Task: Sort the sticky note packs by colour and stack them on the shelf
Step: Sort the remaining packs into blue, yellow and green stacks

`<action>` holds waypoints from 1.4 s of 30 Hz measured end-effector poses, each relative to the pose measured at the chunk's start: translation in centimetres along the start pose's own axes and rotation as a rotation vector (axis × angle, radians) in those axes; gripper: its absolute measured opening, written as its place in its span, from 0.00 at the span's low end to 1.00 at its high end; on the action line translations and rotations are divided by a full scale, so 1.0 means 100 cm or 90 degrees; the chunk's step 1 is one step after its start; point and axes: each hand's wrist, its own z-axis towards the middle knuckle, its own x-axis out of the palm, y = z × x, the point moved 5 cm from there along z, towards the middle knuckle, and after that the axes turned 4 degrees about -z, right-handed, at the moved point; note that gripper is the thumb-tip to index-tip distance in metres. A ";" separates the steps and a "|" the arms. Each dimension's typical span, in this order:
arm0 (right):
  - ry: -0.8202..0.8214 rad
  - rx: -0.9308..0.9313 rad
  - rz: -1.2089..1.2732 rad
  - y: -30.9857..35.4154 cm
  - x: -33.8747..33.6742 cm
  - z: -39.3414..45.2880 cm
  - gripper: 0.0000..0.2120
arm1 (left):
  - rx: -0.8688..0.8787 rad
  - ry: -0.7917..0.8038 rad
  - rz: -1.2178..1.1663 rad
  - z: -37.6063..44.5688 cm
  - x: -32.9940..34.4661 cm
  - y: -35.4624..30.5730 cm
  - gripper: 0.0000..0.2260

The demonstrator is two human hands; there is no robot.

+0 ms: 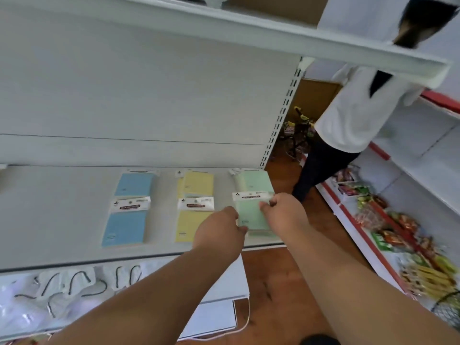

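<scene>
Three colour groups lie on the white shelf (62,220). Blue packs (128,226) are on the left, yellow packs (190,224) in the middle, green packs (251,212) on the right near the shelf's end. Each colour has a front pile and another behind it. My left hand (220,231) pinches the near left corner of the front green pack. My right hand (281,212) grips its right edge, thumb on top by the white label. The pack rests on the green pile.
A person in a white top and dark trousers (348,115) stands in the aisle to the right. Snack packets (388,227) fill the low shelves at right. An upper shelf (273,33) overhangs. Bagged goods (62,295) lie on the shelf below.
</scene>
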 end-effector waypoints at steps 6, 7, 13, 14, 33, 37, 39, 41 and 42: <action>-0.002 0.008 -0.105 -0.023 0.010 0.012 0.15 | 0.009 0.011 0.108 0.012 0.021 -0.020 0.14; -0.024 0.003 -0.101 -0.021 0.007 0.011 0.13 | 0.015 0.001 0.114 0.013 0.021 -0.021 0.14; -0.099 -0.105 -0.067 0.036 0.007 -0.013 0.07 | 0.010 -0.059 0.057 -0.003 -0.015 0.006 0.15; -0.100 -0.137 -0.051 0.053 0.012 -0.018 0.07 | -0.005 -0.069 0.045 -0.006 -0.026 0.018 0.14; 0.185 -0.286 0.174 0.484 0.236 -0.133 0.08 | -0.284 -0.266 -0.156 -0.043 -0.349 0.402 0.21; 0.226 -0.248 0.134 0.513 0.259 -0.122 0.09 | -0.316 -0.230 -0.371 -0.026 -0.363 0.433 0.27; 0.284 -0.204 0.184 0.522 0.270 -0.119 0.09 | -0.326 -0.199 -0.418 -0.022 -0.364 0.434 0.16; 0.329 -0.101 0.282 0.525 0.281 -0.119 0.09 | -0.339 -0.192 -0.488 -0.020 -0.359 0.437 0.09; 0.330 -0.046 0.329 0.523 0.285 -0.118 0.09 | -0.348 -0.197 -0.518 -0.019 -0.357 0.439 0.07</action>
